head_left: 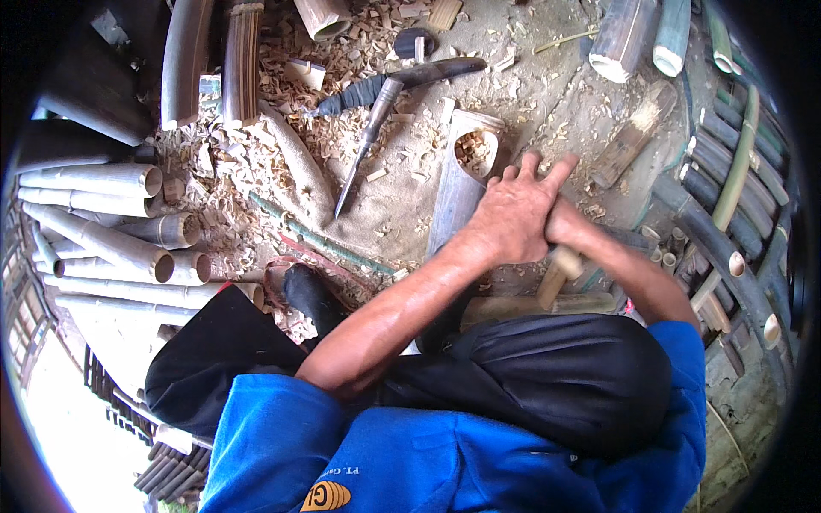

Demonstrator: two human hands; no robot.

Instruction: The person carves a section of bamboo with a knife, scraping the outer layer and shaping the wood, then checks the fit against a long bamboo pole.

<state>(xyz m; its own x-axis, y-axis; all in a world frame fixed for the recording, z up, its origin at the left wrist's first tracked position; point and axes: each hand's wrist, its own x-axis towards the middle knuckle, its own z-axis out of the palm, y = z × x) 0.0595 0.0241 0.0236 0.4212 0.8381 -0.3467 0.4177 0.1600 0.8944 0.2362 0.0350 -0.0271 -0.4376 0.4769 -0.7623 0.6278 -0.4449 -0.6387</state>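
Note:
My left hand (516, 210) lies across my right hand (562, 221), its fingers stretched out and partly spread. Most of my right hand is hidden under it, so its fingers cannot be made out. Just left of the hands a cut bamboo tube (453, 202) lies on the ground, with wood chips in its open mouth. Below my right wrist is a pale wooden piece with a rounded end (566, 262). Farther left rests a chisel (369, 137) with a long metal blade. Its butt touches a dark curved tool with a cloth-wrapped handle (352, 96).
Wood chips cover the sandy ground (231, 171). Bamboo tubes (111, 231) are stacked at the left, and more bamboo poles (718, 214) crowd the right. Several tubes (617, 43) stand along the far side. A split wood block (634, 135) lies beyond my right hand.

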